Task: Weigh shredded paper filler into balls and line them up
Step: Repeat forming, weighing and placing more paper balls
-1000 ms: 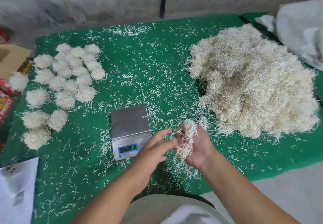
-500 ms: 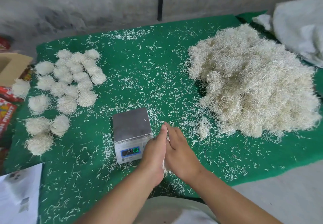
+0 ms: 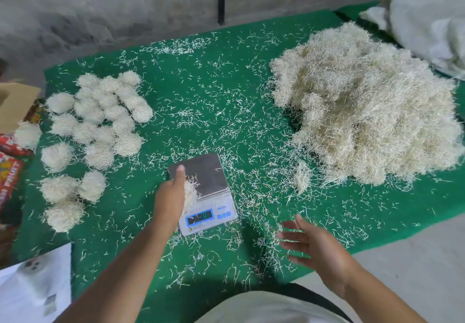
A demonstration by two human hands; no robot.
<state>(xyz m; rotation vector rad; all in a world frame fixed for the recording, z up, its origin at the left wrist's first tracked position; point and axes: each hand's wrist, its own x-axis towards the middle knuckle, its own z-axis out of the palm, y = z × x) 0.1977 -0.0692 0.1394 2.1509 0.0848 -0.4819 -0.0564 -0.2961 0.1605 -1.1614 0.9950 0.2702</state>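
Being lowered toward the scale [image 3: 201, 174] by the left hand [image 3: 169, 198], whose fingers are curled around it, the paper wad [image 3: 190, 191] is being risked: strands may be shed off the platform, skewing the reading, while the right hand [image 3: 318, 246] is being held spread and unladen.

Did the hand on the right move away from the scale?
Yes. The right hand was pressed against the left hand beside the scale; now it hangs open, nearer the person and right of the scale.
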